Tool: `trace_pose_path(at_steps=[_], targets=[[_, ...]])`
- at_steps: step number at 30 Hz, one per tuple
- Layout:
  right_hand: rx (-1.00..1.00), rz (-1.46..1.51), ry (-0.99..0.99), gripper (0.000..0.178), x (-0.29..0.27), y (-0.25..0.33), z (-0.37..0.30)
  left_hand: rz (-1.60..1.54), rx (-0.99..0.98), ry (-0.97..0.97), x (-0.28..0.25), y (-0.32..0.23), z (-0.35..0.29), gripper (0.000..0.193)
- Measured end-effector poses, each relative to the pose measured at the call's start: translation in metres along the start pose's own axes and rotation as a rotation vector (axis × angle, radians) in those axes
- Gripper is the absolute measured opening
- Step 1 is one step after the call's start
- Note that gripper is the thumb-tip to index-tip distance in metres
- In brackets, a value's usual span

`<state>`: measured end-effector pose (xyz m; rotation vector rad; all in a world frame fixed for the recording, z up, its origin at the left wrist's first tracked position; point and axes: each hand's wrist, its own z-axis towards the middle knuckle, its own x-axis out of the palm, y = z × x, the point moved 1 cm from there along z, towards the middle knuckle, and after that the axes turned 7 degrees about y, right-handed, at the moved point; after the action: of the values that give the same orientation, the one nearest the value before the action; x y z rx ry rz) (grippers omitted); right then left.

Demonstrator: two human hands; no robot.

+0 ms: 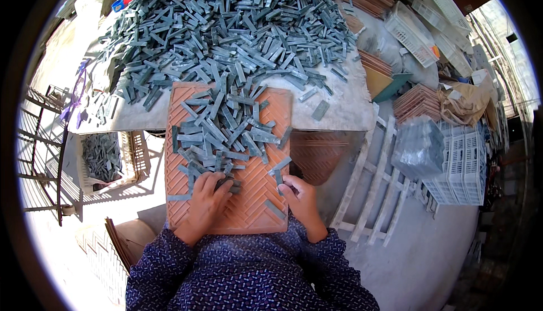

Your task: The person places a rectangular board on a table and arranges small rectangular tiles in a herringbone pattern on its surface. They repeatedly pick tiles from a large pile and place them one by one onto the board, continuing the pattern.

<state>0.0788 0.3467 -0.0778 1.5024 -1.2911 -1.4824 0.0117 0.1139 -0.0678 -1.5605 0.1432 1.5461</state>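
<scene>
An orange-brown tray (254,198) with a herringbone pattern of raised ridges lies in front of me, its far end against the table's edge. A loose heap of grey-green stone strips (218,124) covers its far and middle part. My left hand (205,202) is over the tray's near left, its fingers curled round a few dark stone strips (235,187). At the right edge my right hand (302,199) pinches one stone strip (278,177) between thumb and finger. Another single strip (275,209) lies slantwise in the grooves between my hands.
A big pile of strips (226,28) covers the table (345,110) beyond the tray. Below left stands a crate (131,155) holding more strips. On the right are a pale wooden rack (367,181), white plastic crates (461,167) and stacked orange-brown trays (417,103).
</scene>
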Motion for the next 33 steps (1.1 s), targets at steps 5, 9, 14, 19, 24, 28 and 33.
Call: trace_pose_path(at_steps=[5, 9, 14, 19, 24, 28, 33], targets=[[-0.07, -0.1, 0.082, 0.02, -0.006, 0.0, -0.009, 0.097, 0.082, -0.015, 0.002, 0.001, -0.001, 0.034], [-0.115, -0.336, 0.155, 0.018, -0.01, 0.005, -0.024, 0.148, 0.217, 0.016, 0.007, 0.007, -0.004, 0.034], [-0.189, -0.44, 0.014, 0.014, -0.001, 0.002, -0.035, 0.135, 0.249, 0.015, 0.013, 0.009, -0.007, 0.03], [-0.24, -0.436, -0.049, 0.011, 0.008, 0.003, -0.031, 0.021, 0.217, -0.004, 0.002, -0.009, -0.001, 0.026], [-0.208, -0.395, -0.005, 0.012, 0.004, -0.001, -0.023, -0.145, 0.216, 0.047, 0.001, -0.02, 0.002, 0.029], [-0.184, -0.303, -0.067, 0.012, -0.003, 0.007, -0.027, -0.027, 0.259, 0.077, 0.009, -0.025, -0.001, 0.029], [-0.251, -0.34, -0.059, 0.012, -0.006, 0.005, -0.035, -0.005, 0.253, 0.108, 0.018, -0.021, -0.002, 0.029]])
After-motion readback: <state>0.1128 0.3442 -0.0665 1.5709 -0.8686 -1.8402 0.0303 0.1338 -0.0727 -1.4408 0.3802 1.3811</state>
